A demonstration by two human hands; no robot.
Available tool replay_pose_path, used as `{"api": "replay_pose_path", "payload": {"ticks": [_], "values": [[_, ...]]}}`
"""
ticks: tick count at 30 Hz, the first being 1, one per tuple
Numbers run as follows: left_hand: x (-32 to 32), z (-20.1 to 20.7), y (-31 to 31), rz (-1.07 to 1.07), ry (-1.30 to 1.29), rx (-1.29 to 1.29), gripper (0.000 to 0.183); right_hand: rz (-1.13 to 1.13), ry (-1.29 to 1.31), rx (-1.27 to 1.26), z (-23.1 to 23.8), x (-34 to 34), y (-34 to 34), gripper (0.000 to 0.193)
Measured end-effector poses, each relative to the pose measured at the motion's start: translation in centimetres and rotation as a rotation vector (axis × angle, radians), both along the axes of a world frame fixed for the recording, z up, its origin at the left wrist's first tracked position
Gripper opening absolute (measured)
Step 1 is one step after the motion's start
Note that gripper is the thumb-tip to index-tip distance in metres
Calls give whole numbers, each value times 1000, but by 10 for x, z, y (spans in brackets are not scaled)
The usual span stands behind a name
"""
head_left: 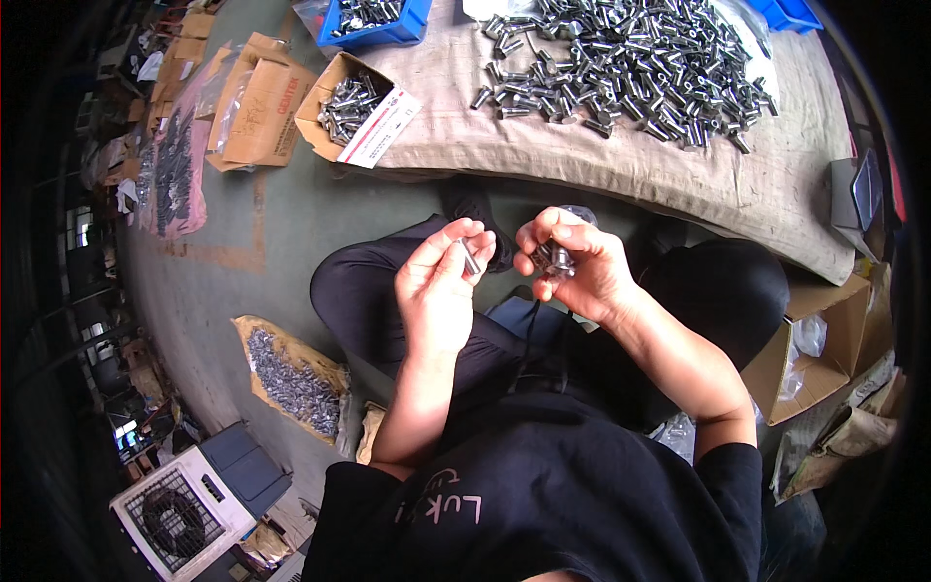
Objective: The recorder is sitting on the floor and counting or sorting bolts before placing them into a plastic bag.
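Between the thumb and fingers of my left hand point(438, 286) is a small shiny metal pin point(470, 257), perhaps a bolt; its ends are partly covered by the fingers. My right hand point(593, 267) is closed around several metal bolts point(553, 258), with what looks like clear plastic about them. Both hands are raised over my lap, a short gap apart. Beyond them, a large loose pile of shiny metal bolts point(640, 73) lies on the cloth-covered table point(436, 121).
At the table's left edge stand an open carton of bolts point(351, 109) and a blue bin point(376, 27). A sheet heaped with small metal parts point(299, 383) lies on the floor at left, near a fan unit point(176, 519). An open cardboard box point(819, 354) stands at right.
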State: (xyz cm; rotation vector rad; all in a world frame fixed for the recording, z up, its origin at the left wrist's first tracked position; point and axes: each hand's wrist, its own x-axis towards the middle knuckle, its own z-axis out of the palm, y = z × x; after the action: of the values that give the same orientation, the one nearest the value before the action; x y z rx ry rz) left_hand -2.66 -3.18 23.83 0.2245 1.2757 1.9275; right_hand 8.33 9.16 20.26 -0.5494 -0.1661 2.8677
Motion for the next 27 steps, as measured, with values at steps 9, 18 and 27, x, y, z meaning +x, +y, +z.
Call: {"api": "replay_pose_path", "payload": {"ticks": [9, 18, 27], "values": [[20, -11, 16, 79, 237, 25, 5, 189, -85, 369, 0, 0, -15, 13], [18, -11, 11, 10, 293, -82, 26, -9, -177, 562, 0, 4, -8, 13], [15, -9, 5, -31, 385, -177, 17, -77, -189, 785, 3, 3, -13, 19]]}}
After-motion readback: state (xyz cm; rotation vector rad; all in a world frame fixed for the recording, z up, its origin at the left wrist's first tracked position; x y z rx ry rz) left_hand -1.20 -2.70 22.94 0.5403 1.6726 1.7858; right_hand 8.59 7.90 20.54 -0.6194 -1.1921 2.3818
